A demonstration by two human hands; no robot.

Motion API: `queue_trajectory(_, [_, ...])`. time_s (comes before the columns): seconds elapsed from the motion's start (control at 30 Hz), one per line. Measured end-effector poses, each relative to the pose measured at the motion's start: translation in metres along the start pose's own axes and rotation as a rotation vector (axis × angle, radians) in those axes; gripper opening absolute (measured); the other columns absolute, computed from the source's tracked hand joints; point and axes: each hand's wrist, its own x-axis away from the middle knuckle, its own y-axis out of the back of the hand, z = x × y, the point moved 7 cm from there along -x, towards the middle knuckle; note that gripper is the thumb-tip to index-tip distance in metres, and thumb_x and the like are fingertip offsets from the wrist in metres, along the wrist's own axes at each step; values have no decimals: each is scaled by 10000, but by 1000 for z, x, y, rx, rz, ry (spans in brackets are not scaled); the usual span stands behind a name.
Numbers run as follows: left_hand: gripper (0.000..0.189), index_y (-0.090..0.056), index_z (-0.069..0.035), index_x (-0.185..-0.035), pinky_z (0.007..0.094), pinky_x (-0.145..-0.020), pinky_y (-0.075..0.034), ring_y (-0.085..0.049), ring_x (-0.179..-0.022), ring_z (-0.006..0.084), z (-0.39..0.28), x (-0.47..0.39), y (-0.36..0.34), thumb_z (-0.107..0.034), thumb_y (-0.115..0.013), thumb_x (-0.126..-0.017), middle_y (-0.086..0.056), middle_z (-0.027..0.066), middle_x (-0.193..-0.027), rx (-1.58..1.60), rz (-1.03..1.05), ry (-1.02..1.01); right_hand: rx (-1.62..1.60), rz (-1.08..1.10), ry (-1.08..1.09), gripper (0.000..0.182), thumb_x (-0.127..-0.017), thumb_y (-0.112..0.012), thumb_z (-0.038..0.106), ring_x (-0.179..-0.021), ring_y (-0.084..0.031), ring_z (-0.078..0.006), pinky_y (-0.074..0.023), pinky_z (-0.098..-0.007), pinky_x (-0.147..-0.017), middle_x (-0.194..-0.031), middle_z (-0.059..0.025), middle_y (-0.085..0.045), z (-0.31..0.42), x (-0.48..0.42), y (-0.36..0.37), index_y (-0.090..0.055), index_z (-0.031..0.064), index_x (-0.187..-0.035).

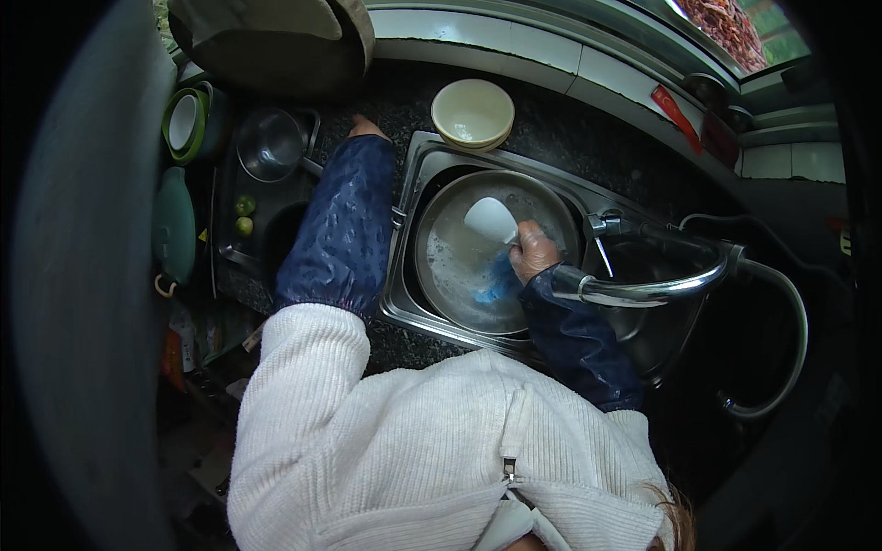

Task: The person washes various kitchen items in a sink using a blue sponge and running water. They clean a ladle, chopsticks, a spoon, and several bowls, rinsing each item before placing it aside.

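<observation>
My right hand (535, 253) grips a white rice paddle or similar broad spoon (490, 219) by its handle. The hand is over a large round metal basin (448, 303) of cloudy, sudsy water, which sits inside the steel sink (413, 303). A blue cloth or scrubber (493, 293) shows in the water just below that hand. My left hand (367, 128) reaches past the sink's left side to the dark speckled countertop; its fingers are mostly hidden beyond the cuff of the navy sleeve cover. Cream bowls (473, 113), stacked together, stand at the sink's back edge.
The chrome faucet (654, 293) arches across my right forearm. A second sink bowl (654, 330) lies right. Left are a metal saucepan (272, 148), two green fruits (244, 215) and a green-lidded pan (174, 231). A large dark round vessel (275, 62) overhangs the back left.
</observation>
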Motion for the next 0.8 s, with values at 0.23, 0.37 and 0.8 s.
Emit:
queue_trajectory(0.23, [380, -508, 2, -1062, 393, -600, -514, -626, -773, 316, -16, 14, -7, -241, -513, -769, -603, 180, -972, 413, -99, -18, -80, -188, 137, 125, -729, -544, 7, -752, -563, -353, -447, -404, -635, -797, -157, -558, -11, 19, -9, -525, 55, -843])
queue_trajectory(0.37, [552, -471, -71, -1126, 227, -384, -361, -525, -498, 132, -72, 91, -14, -461, -598, -756, -588, 101, -843, 980, 340, 22, 362, -17, 27, 67, -742, -561, 34, -666, -559, -345, -427, -405, -590, -682, -148, -547, -52, 17, -28, -517, 58, -787])
queue_trajectory(0.8, [313, -468, -19, -1082, 206, -360, -415, -585, -587, 185, -78, 119, -58, -147, -534, -804, -591, 144, -874, 1339, 575, 274, -9, 58, -30, 183, -759, -596, 64, -811, -551, -390, -444, -414, -679, -832, -174, -567, -26, 59, -10, -529, 81, -928])
